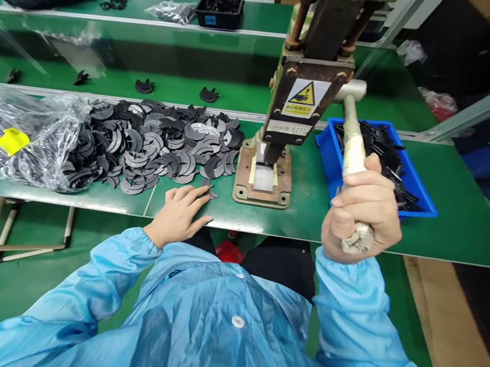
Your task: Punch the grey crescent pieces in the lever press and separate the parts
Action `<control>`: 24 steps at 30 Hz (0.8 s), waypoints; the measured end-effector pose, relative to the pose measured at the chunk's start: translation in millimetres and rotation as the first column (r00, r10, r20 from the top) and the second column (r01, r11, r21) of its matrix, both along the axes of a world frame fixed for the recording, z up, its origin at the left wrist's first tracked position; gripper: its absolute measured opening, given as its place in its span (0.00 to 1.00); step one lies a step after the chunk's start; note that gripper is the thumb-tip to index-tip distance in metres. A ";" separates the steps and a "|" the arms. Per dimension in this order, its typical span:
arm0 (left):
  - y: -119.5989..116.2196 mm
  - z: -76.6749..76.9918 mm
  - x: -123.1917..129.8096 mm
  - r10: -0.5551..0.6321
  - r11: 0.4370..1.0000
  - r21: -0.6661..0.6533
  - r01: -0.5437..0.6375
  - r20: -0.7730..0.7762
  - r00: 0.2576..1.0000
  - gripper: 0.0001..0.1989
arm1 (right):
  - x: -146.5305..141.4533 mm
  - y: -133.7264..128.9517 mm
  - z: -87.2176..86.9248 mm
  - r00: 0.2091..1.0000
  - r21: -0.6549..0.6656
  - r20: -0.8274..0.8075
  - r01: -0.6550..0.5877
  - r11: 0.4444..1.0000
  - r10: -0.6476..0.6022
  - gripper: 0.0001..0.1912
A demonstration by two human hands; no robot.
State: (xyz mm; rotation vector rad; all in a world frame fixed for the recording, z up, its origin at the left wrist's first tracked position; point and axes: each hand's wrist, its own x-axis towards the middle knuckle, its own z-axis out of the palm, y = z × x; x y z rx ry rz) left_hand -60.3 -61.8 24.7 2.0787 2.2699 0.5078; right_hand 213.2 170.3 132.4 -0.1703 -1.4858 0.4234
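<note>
My right hand point(366, 211) is wrapped round the taped lever point(354, 136) of a hand press point(305, 99), whose body stands upright on the bench. Under the ram, a pale block point(264, 179) sits on the press base point(241, 192). My left hand point(180, 213) rests at the bench's front edge with fingers stretched out. Its fingertips touch or lie beside a small dark curved piece point(212, 191), partly hidden. Left of the press spreads a heap of black crescent-shaped plastic parts point(152, 142).
A clear plastic bag point(21, 131) of black parts lies open at the left. Right of the press stands a blue bin point(418, 195) of black pieces. Several loose parts lie behind the heap, one crescent point(144, 86) among them. A black bin point(219, 8) stands on the back shelf.
</note>
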 end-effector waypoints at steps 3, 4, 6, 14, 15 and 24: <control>0.5 -1.4 0.4 -0.031 0.999 0.016 0.031 0.021 0.999 0.34 | -1.7 -0.6 -0.1 1.000 0.003 -0.006 -0.008 1.000 0.008 0.20; 1.3 -1.5 0.0 -0.039 0.999 0.018 0.039 0.015 0.999 0.36 | -2.2 -0.7 -0.1 1.000 0.004 -0.013 -0.012 1.000 0.012 0.19; 1.8 -1.4 -0.3 -0.060 0.998 0.013 0.060 0.001 0.998 0.38 | -2.7 -0.6 -0.3 1.000 0.006 -0.027 -0.013 1.000 0.014 0.19; -22.6 -18.3 11.2 -0.278 0.956 0.109 0.271 0.061 0.959 0.19 | -1.6 -1.4 0.2 0.999 0.014 -0.014 -0.032 0.999 0.032 0.19; -24.3 -20.7 13.9 -0.322 0.940 0.146 0.310 0.072 0.944 0.19 | -1.8 -1.3 -0.1 0.999 0.014 -0.025 -0.037 0.999 0.037 0.19; 5.5 5.5 45.2 -0.337 0.938 0.239 0.252 0.444 0.831 0.12 | 0.2 1.7 -4.0 0.998 0.043 0.005 -0.067 0.997 0.067 0.20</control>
